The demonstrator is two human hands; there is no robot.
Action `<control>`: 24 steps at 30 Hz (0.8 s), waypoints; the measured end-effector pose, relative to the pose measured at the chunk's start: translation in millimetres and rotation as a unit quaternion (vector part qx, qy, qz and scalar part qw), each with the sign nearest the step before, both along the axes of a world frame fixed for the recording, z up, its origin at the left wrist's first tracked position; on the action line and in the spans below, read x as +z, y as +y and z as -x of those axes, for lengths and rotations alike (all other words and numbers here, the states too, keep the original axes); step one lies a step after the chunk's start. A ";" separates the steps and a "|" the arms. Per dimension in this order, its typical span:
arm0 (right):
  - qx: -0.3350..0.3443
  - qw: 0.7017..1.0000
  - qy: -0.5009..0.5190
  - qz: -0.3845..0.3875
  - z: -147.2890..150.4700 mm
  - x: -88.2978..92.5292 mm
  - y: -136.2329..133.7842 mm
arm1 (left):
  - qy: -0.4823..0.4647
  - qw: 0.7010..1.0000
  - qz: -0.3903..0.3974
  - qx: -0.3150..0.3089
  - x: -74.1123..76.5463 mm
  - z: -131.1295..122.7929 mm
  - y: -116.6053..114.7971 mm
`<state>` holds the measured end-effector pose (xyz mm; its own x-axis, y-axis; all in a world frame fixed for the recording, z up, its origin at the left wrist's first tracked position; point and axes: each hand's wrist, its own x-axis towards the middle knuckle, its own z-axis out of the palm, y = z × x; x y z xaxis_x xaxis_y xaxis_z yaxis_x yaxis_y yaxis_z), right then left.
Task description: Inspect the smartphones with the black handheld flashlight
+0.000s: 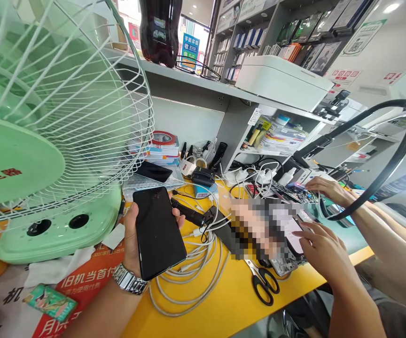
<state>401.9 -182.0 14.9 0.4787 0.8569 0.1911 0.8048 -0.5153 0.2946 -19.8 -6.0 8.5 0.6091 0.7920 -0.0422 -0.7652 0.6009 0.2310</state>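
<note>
My left hand (131,234), with a metal watch (129,279) on its wrist, is closed around a black smartphone (159,232) held upright, its screen dark. My right hand (324,244) reaches in from the lower right, its fingers stretched over a phone with a lit, pale screen (293,234). The fingertips are at that screen. A blurred patch hides what lies just left of the lit phone. Black-handled scissors (264,283) lie below it. Coiled white cables (198,263) spread between my two hands.
A green fan (58,234) stands close on the left. Another person's hand (330,190) works at the far right, beside a looping black tube (396,155). Behind are a second dark phone (155,172), a black flashlight (188,212) and a white printer (284,84) on the shelf.
</note>
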 end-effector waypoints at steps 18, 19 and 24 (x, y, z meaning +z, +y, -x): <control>0.007 1.000 0.004 0.010 -5.6 1.6 -4.4 | -0.006 0.999 0.021 -0.026 -6.6 -0.5 2.8; 0.009 1.000 0.003 0.009 -6.1 1.5 -4.9 | -0.003 0.999 0.031 -0.023 -5.6 -0.8 2.6; 0.012 1.000 0.006 0.010 -7.2 1.1 -6.5 | 0.017 0.999 0.038 -0.032 -2.7 -0.1 1.4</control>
<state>409.1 -188.5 16.0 0.4596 0.8719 0.1689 0.8207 -0.4896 0.2945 -19.7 -4.6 5.8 0.6562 0.7446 -0.1227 -0.7166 0.6658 0.2076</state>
